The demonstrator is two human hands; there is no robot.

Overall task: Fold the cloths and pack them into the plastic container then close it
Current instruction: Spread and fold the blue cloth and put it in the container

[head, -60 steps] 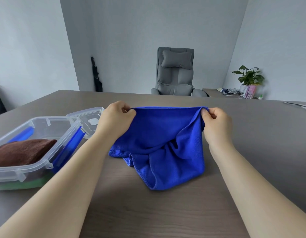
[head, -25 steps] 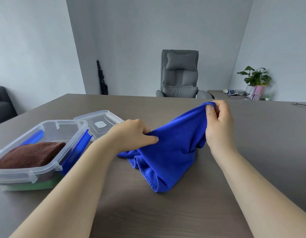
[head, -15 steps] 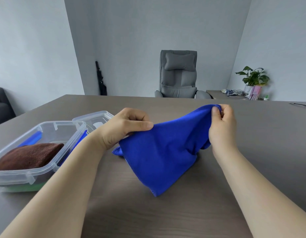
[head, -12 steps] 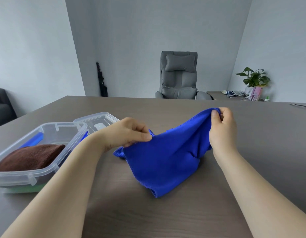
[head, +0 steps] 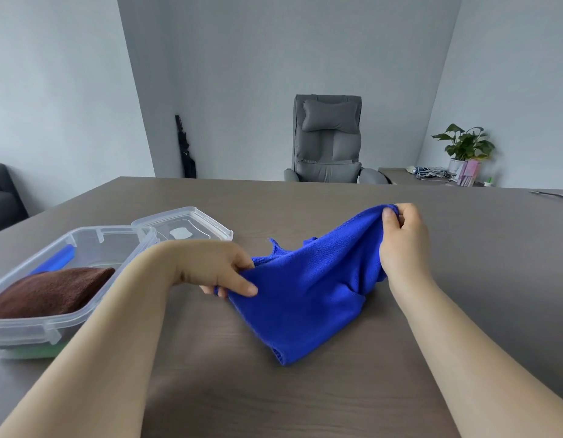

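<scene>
A blue cloth (head: 308, 295) hangs between my hands over the middle of the table, its lower point touching the tabletop. My left hand (head: 217, 268) pinches its left edge low down, close to the table. My right hand (head: 403, 240) pinches its top right corner, held higher. At the left stands the open clear plastic container (head: 27, 320) with blue clips; a folded brown cloth (head: 49, 290) lies in it, and something green shows under it. The clear lid (head: 207, 222) lies flat just behind the container.
A brown table (head: 305, 399) fills the foreground. A grey office chair (head: 327, 140) stands behind its far edge. At the back right a side desk carries a potted plant (head: 463, 147) and cables. A dark sofa arm (head: 2, 197) shows at far left.
My left hand slid down along the cloth's edge and now pinches it lower, near the table. My right hand kept its grip on the top corner and barely moved.
</scene>
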